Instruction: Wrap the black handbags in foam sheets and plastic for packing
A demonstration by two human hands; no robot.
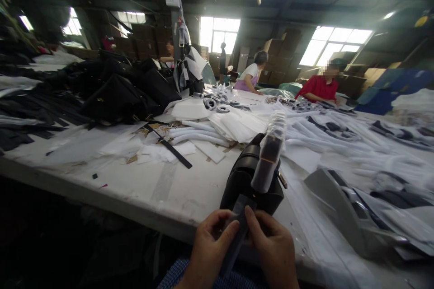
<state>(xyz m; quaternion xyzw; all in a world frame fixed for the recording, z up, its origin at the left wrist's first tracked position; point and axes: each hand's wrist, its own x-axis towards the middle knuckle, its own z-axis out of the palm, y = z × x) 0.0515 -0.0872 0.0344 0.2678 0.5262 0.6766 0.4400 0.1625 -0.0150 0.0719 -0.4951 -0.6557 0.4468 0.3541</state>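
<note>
At the table's front edge, my left hand pinches a dark flat strap that seems covered by a thin translucent film. My right hand grips the same strap from the other side, thumb pressed on it. Just beyond my fingers a black handbag rests on the table, and the strap's upper end lies against it. Its handle stands up in cloudy white wrapping. A gold-coloured metal fitting shows on the bag's right side. The strap's lower end is partly hidden between my hands.
Black bags are piled at the left. White foam sheets and wrapped strips cover the middle. A grey tape dispenser stands at the right. A loose black strap lies left of the bag. Co-workers sit across the table.
</note>
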